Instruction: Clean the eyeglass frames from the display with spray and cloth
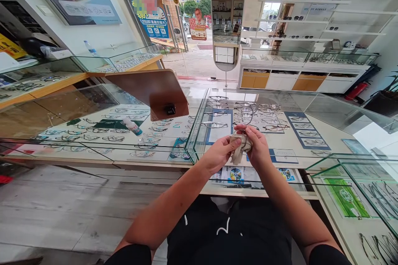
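At centre, a person's left hand (219, 153) and right hand (260, 147) pinch a beige cloth (237, 155) above a glass counter (192, 149) displaying eyeglasses (216, 124); an oval mirror (228, 20) stands upper centre.

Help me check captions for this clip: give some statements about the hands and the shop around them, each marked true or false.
1. The left hand grips a light cloth, with the right hand close beside it. True.
2. The fire extinguisher is blue. False: it is red.
3. The oval mirror appears right of the brown panel. True.
4. The small white bottle is right of both hands. False: it is to their left.
5. Eyeglass frames show through glass. True.
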`<state>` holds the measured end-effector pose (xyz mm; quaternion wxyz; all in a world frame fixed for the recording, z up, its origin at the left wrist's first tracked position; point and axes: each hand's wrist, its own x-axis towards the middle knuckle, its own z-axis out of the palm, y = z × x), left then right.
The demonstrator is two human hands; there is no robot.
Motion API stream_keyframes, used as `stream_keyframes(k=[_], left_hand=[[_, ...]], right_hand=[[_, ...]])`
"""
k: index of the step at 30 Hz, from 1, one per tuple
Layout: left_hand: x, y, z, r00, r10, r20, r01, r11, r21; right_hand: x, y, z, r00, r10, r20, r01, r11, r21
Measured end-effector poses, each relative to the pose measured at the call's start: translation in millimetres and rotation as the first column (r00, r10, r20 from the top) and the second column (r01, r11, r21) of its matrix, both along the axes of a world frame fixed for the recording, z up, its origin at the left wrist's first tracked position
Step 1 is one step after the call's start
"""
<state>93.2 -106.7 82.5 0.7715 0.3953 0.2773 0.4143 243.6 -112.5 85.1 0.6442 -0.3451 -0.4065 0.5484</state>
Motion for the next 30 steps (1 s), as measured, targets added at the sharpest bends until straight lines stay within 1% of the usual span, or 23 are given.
stream_keyframes(k=[2,6,9,12,16,20,23,25,30], left_hand=[[-1.4,0.0,-3.1,0.999,0.022,-0.033,-0.021,1.000,0.022],[-4.2,-0.8,-9.1,0.996,0.026,-0.088,-0.019,0.997,0.080],[-4.2,-3.8,-8.4,0.998,0.053,-0.039,-0.050,0.996,0.068],[-3.4,-7.2,-3.0,0.998,0.060,0.026,-0.061,0.998,0.033],[-2.9,-9.1,3.3,0.996,0.065,0.063,-0.066,0.998,0.017],[0.0,-7.6,2.5,0.993,0.078,0.086,-0.079,0.997,0.015],[2.8,-6.5,-0.2,0.988,0.104,0.110,-0.107,0.994,0.018],[2.7,-6.5,-1.6,0.990,0.099,0.104,-0.104,0.994,0.044],[-3.6,-9.0,-3.8,1.000,0.018,0.009,-0.019,0.982,0.190]], right_hand=[[0.5,-0.3,-0.3,1.000,-0.019,-0.004,0.019,1.000,0.000],[1.0,-0.7,-2.8,1.000,-0.027,0.003,0.027,1.000,0.005],[0.7,-0.8,-5.5,1.000,-0.012,-0.012,0.012,1.000,0.004],[-0.1,-1.2,-8.6,0.999,0.008,-0.034,-0.008,1.000,0.014],[-1.7,-2.3,-13.1,0.999,0.028,-0.025,-0.027,0.999,0.019],[-4.0,-3.2,-16.7,0.996,0.093,0.014,-0.093,0.995,0.033],[-5.7,-3.5,-16.5,0.993,0.110,0.049,-0.113,0.992,0.051],[-6.7,-3.6,-15.1,0.994,0.101,0.041,-0.102,0.994,0.038],[-8.8,-3.6,-13.1,0.998,0.038,-0.045,-0.040,0.998,-0.052]])
